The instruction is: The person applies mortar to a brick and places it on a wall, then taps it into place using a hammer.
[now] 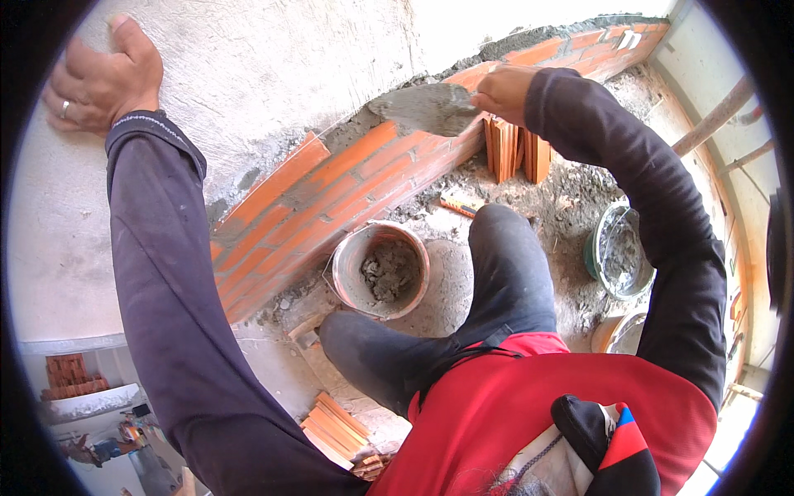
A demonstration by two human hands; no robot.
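Observation:
My right hand (504, 93) is closed around the handle of a trowel (430, 109). Its broad blade, smeared with grey mortar, lies over the top course of a low orange brick wall (331, 207), at the mortar there. Whether the blade touches the bricks cannot be made out. Far to the left, my left hand (107, 78) rests against the pale plastered wall (273, 66) with its thumb apart and nothing visible in it. A bucket (337, 277) with grey mortar (389, 271) inside stands between the brick wall and my knees.
Upright bricks (517, 153) stand beside the wall under my right forearm. An orange bar-shaped item (461, 202) lies on the ground. A green-sided tub (594, 256) and another bucket (604, 335) are at the right. More bricks (335, 426) lie below my left knee; poles (715, 116) cross the right edge.

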